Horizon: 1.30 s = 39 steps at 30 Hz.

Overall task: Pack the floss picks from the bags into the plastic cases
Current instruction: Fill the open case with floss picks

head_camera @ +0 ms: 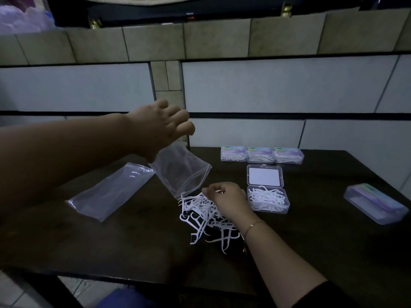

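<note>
Left fingers [178,121] grip upended bag [180,170]; right fingers [213,192] seemingly pinch floss picks [200,214] below it

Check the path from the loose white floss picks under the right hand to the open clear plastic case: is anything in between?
Nothing visible. The right hand rests on the floss picks; only bare dark table separates them from the open clear case, lid back.

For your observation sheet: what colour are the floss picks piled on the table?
The floss picks are white, plain against the dark table in the head view.
</note>
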Motion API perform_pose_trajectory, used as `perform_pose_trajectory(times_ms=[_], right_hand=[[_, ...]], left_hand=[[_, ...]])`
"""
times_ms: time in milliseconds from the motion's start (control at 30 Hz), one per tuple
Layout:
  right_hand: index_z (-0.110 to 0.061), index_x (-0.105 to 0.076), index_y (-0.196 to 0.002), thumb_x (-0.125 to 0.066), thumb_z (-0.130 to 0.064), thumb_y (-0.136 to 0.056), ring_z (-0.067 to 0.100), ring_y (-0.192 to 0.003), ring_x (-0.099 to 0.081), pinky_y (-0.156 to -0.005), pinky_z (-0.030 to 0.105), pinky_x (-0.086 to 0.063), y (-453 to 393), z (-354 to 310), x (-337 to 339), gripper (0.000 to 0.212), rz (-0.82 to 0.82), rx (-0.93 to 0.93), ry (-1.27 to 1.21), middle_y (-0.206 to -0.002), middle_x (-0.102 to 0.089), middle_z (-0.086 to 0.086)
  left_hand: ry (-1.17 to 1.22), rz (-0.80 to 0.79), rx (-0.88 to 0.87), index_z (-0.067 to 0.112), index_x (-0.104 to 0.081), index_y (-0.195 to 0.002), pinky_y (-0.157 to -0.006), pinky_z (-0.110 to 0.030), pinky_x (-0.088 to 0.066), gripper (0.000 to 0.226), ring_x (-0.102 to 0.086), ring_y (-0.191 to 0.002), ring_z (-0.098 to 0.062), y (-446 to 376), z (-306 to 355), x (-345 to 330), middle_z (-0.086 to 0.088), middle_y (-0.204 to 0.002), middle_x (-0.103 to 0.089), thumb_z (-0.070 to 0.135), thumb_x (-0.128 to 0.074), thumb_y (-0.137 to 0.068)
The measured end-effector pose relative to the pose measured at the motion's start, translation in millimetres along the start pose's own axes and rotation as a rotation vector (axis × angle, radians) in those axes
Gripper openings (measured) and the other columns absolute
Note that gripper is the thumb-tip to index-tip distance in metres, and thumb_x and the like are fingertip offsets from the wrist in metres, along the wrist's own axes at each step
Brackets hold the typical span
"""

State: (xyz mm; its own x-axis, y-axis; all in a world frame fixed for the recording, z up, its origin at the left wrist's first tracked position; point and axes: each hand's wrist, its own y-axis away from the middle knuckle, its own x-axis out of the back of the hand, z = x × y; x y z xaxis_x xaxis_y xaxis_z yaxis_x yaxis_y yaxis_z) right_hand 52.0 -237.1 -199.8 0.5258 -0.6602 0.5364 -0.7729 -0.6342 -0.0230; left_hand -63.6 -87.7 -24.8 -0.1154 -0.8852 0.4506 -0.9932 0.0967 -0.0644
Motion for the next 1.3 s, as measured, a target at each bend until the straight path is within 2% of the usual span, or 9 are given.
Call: perform_pose_trajectory(times_ms=[233,367,500,633,767,933,1067,1167,1300], right_hand=[[-0.037,-0.064,-0.113,-0.052,-0.068,-0.08,0.024,-0.135,-0.031,-0.111,0.054,-0.018,-4.0,-14.4,2.5,0.047,0.003,0.009,0.05,-0.143,-0.04,-0.003],[-0.051,-0.066,-0.072,-0.052,-0.081,-0.055,0.021,-0.118,-0.05,-0.104,0.055,-0.032,-4.4,-23.0,3.8,0.036,-0.032,-0.011,-0.231,-0.115,-0.063,-0.013],[-0.029,-0.071,-0.074,-0.065,-0.05,-0.079,0.017,-0.099,-0.06,-0.098,0.05,-0.04,-12.3,-26.1,8.1,0.023,0.032,0.034,-0.326,-0.092,-0.07,-0.01],[-0.018,-0.066,-0.08,-0.059,-0.027,-0.091,0.011,-0.093,-0.057,-0.091,0.032,-0.036,-12.7,-34.5,13.3,0.016,-0.041,0.014,-0.483,-0.092,-0.068,-0.003],[-0.019,-0.061,-0.082,-0.051,-0.021,-0.096,0.019,-0.106,-0.057,-0.093,0.036,-0.033,-12.7,-38.4,10.4,0.018,-0.101,0.042,-0.568,-0.105,-0.068,0.003],[-0.02,-0.056,-0.087,-0.041,-0.02,-0.1,0.018,-0.089,-0.063,-0.065,0.028,-0.041,-14.3,-49.2,1.2,0.02,-0.157,0.03,-0.651,-0.102,-0.067,0.001],[-0.016,-0.056,-0.093,-0.041,-0.02,-0.1,0.024,-0.089,-0.066,-0.082,0.036,-0.049,-20.4,-57.5,-6.4,0.017,-0.178,0.023,-0.676,-0.108,-0.069,0.005],[-0.013,-0.056,-0.098,-0.041,-0.021,-0.1,0.028,-0.086,-0.067,-0.087,0.042,-0.053,-27.2,-59.5,-8.8,0.017,-0.174,0.006,-0.68,-0.103,-0.068,0.009],[-0.021,-0.057,-0.11,-0.044,-0.022,-0.099,0.029,-0.091,-0.064,-0.091,0.046,-0.049,-38.5,-57.4,-11.7,0.016,-0.211,-0.011,-0.622,-0.098,-0.067,0.006]], left_hand=[[0.073,0.084,0.015,0.02,-0.022,-0.125,-0.081,-0.035,-0.045,0.105,-0.052,-0.097,-0.024,8.1,-7.4,0.5,-0.009,-0.117,-0.051,0.057,-0.082,-0.048],[0.174,0.065,0.073,0.024,-0.017,-0.131,-0.089,-0.035,-0.042,0.107,-0.045,-0.111,-0.022,14.5,-7.3,0.3,-0.005,-0.129,-0.041,0.059,-0.08,-0.053],[0.562,-0.203,0.236,0.027,-0.015,-0.141,-0.104,-0.033,-0.033,0.111,-0.028,-0.129,-0.018,26.3,-0.6,-9.3,0.002,-0.141,-0.022,0.06,-0.079,-0.056],[1.253,-0.018,0.561,0.029,-0.036,-0.126,-0.077,-0.017,-0.041,0.098,-0.043,-0.106,-0.01,51.1,11.6,-26.6,0.007,-0.122,-0.035,0.074,-0.073,-0.047],[1.775,0.342,1.092,0.03,-0.037,-0.13,-0.082,-0.041,-0.052,0.081,-0.05,-0.109,-0.018,78.1,41.0,-59.8,-0.002,-0.127,-0.041,0.073,-0.062,-0.066],[2.107,0.164,1.567,0.011,-0.045,-0.134,-0.09,-0.041,-0.042,0.07,-0.054,-0.106,-0.024,80.3,73.6,-97.8,-0.014,-0.131,-0.053,0.065,-0.031,-0.091],[2.335,-0.015,1.599,0.006,-0.045,-0.132,-0.091,-0.041,-0.042,0.064,-0.057,-0.108,-0.03,73.4,90.1,-101.1,-0.016,-0.124,-0.055,0.057,-0.033,-0.095],[2.337,0.162,1.61,0.012,-0.045,-0.114,-0.08,-0.032,-0.047,0.02,-0.06,-0.088,-0.022,72.3,87.1,-99.8,-0.013,-0.104,-0.058,0.022,-0.049,-0.097],[2.157,0.187,1.434,0.018,-0.046,-0.103,-0.085,-0.04,-0.05,0.029,-0.062,-0.096,-0.027,92.0,83.0,-110.5,-0.013,-0.105,-0.061,0.002,-0.062,-0.086]])
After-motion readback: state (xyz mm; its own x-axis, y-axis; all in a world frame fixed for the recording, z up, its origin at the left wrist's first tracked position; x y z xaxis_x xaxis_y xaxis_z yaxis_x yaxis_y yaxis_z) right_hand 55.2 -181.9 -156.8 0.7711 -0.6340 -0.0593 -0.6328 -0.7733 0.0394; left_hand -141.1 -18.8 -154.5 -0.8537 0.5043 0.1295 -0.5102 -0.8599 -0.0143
